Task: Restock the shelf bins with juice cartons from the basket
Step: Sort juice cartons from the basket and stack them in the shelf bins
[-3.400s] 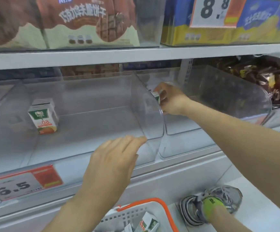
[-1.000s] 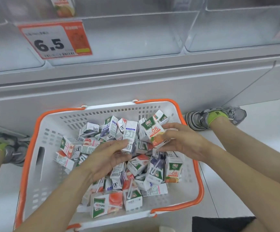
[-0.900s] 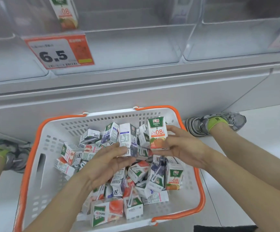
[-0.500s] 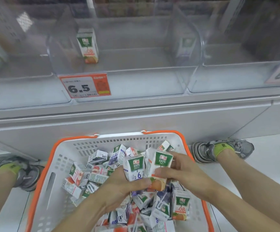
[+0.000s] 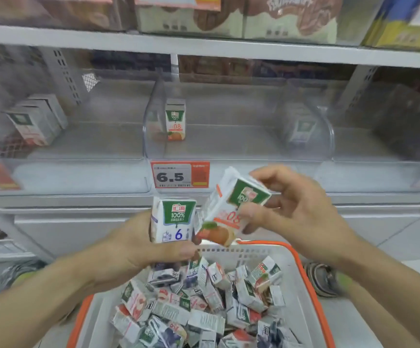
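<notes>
My left hand (image 5: pixel 138 249) grips an upright blue-marked juice carton (image 5: pixel 172 219) above the basket. My right hand (image 5: pixel 296 214) pinches a tilted orange-marked juice carton (image 5: pixel 229 209) just beside it, in front of the shelf edge. The white basket with an orange rim (image 5: pixel 302 285) sits on the floor below, holding several small cartons (image 5: pixel 204 305). One orange carton (image 5: pixel 175 119) stands alone in the middle clear shelf bin (image 5: pixel 241 149). A carton (image 5: pixel 302 129) shows dimly behind the clear divider in the right bin.
Several cartons (image 5: pixel 35 121) stand in the left bin. A 6.5 price tag (image 5: pixel 180 175) hangs on the shelf front. Snack boxes (image 5: pixel 241 16) fill the shelf above. My shoes (image 5: pixel 322 280) flank the basket on the floor.
Both hands picked a carton each from the basket and raised them toward the shelf front. The view tilted up from the basket to the bins.
</notes>
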A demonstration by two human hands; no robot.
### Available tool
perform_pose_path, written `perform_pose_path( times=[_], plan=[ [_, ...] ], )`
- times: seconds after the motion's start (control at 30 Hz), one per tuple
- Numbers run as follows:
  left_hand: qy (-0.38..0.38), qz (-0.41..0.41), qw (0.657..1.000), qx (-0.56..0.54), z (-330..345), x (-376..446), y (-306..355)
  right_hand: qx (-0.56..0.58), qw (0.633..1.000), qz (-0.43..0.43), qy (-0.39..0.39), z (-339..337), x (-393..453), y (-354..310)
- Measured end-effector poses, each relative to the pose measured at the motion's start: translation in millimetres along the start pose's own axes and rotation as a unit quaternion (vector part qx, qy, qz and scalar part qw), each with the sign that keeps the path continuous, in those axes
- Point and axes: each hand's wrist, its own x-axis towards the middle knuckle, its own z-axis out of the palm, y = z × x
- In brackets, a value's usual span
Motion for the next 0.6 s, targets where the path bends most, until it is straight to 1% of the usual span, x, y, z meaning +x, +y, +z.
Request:
perform_pose_path(
  times=[0.03,0.1,0.2,0.23,0.3,0.37,0.43,0.53,0.6],
  plan=[
    [0.035,0.006,0.999,-0.019,-14.2,-1.9,-1.2,-0.018,0.999,-0.042,0.03,3.4,14.6,-8.9],
    [0.092,-0.005,0.991,-0.096,-39.4,-4.7,-5.1,-0.069,0.989,-0.107,0.072,7.8,48.0,-22.8],
    [0.106,-0.021,0.978,-0.18,-58.6,-5.8,-3.3,-0.187,0.968,-0.134,0.098,12.7,110.5,-29.9],
    [0.109,-0.02,0.976,-0.186,-62.5,-5.1,-4.0,-0.242,0.957,-0.126,0.1,16.4,132.4,-29.3],
    [0.112,-0.005,0.978,-0.176,-67.5,-3.6,-6.7,-0.338,0.933,-0.074,0.096,26.8,175.7,-21.5],
    [0.112,0.011,0.982,-0.153,-70.8,-4.3,-9.3,-0.357,0.932,0.001,0.063,38.4,213.0,-4.7],
    [0.098,0.026,0.986,-0.13,-74.3,-5.3,-10.2,-0.364,0.929,0.053,0.04,50.4,240.8,14.8],
    [0.063,0.051,0.982,-0.17,-77.0,-5.7,-7.8,-0.408,0.909,0.061,0.054,66.9,263.6,35.9],
    [0.046,0.063,0.977,-0.201,-77.5,-5.0,-4.3,-0.408,0.908,0.052,0.076,72.2,270.0,41.8]
  ],
)
